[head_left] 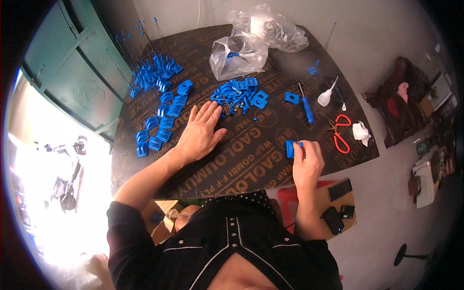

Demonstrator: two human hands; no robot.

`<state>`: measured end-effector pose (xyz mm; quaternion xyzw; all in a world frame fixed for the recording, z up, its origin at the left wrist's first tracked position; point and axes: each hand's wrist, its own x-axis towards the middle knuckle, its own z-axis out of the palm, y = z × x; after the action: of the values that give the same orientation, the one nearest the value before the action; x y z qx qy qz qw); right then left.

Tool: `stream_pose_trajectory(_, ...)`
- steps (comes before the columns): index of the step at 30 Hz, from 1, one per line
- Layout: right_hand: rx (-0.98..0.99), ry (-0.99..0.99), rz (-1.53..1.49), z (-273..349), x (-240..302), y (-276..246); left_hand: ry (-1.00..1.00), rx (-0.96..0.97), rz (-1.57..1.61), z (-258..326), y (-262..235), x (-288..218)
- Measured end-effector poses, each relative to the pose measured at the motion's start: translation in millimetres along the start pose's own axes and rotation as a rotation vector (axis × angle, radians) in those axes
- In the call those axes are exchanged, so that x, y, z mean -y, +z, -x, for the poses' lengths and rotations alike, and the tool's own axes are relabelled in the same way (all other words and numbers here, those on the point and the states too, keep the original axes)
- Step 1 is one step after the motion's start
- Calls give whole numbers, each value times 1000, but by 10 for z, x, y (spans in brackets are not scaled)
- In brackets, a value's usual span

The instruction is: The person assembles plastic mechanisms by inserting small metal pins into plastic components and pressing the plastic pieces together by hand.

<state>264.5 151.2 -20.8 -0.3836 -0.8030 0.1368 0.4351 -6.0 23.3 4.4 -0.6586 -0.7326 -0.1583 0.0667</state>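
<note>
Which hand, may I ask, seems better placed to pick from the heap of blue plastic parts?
Probably the left hand: it lies beside the heap; the right hand, farther off, holds a blue plastic piece.

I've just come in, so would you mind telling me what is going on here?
A person at a dark table pinches a blue piece in the right hand, near the table's front edge. The left hand is spread open, its fingertips at a pile of small blue parts and screws. Rows of blue pieces are laid out to the left, while a screwdriver and a red-handled tool lie to the right.
</note>
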Motion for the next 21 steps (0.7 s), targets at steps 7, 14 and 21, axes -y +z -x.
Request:
stream_pose_trajectory(7,5,27,-3,-9,33,-19,-71,-291,148,63,-118,134)
stream_pose_trajectory(14,11,6,-14,7,10,2,-163,-205,124,70,-213,199)
stream_pose_trajectory(21,31,19,-8,7,44,-2,-104,-229,133,-22,-164,282)
